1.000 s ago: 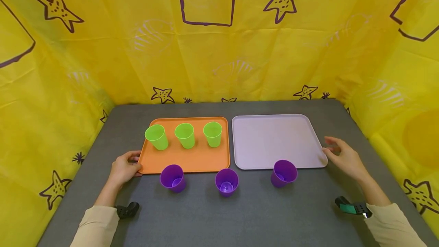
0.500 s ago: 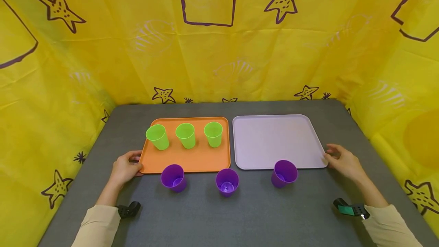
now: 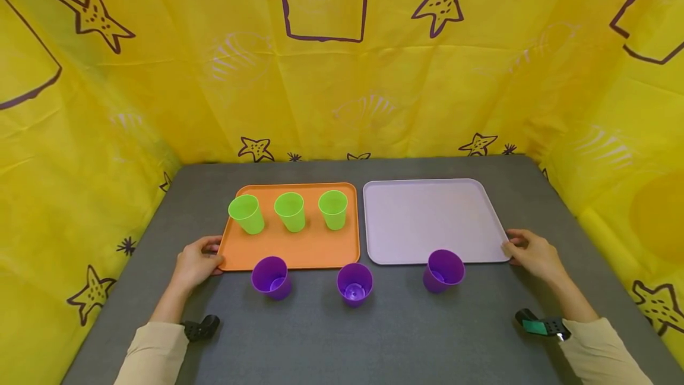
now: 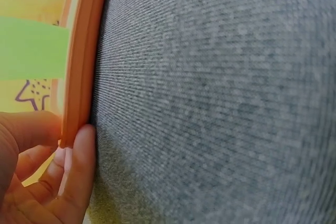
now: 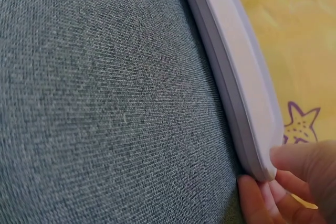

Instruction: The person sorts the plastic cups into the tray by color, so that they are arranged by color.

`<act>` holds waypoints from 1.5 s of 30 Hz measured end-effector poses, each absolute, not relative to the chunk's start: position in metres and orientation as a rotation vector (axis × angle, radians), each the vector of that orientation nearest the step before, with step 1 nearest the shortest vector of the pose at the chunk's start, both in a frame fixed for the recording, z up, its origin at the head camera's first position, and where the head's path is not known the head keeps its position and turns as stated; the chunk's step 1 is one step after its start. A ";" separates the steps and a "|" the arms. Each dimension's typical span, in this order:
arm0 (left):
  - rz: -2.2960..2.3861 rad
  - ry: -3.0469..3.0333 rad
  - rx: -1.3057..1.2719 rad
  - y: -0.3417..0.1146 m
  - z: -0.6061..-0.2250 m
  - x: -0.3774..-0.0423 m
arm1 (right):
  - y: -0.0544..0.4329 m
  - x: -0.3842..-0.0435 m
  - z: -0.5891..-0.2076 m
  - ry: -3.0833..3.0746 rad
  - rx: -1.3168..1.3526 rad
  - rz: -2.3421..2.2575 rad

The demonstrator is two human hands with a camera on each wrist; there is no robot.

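My left hand (image 3: 195, 261) grips the near left corner of the orange tray (image 3: 299, 254); in the left wrist view its thumb (image 4: 31, 129) lies over the rim and fingers are below. Three green cups (image 3: 290, 211) stand in a row on that tray. At the near right corner of the lilac tray (image 3: 427, 218), my right hand (image 3: 536, 256) pinches the rim, thumb (image 5: 299, 157) on top and fingers underneath in the right wrist view. Three purple cups stand upright near the trays: left (image 3: 271, 278), middle (image 3: 355, 285) and right (image 3: 444, 271).
Both trays lie side by side on the grey table (image 3: 395, 337), a narrow gap between them. The purple cups stand along the trays' near edges. Yellow patterned cloth (image 3: 342, 88) hangs behind the table and at both sides.
My right hand has closed its thumb and fingers onto the lilac tray's corner. The left hand keeps its hold; trays and cups stay in place.
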State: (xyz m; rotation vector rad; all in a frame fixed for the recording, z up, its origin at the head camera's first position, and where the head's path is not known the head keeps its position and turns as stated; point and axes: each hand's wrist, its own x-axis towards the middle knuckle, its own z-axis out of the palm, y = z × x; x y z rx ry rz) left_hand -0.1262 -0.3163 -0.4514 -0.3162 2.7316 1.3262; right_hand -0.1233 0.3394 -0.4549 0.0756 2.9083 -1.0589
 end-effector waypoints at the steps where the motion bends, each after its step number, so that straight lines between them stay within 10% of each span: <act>1: 1.316 2.735 -0.314 -0.316 -0.451 -0.126 | 0.340 -0.123 -0.455 2.910 0.080 -1.058; 45: 1.463 2.949 0.350 -0.259 -0.411 -0.078 | 0.334 -0.124 -0.457 2.993 0.159 -0.975</act>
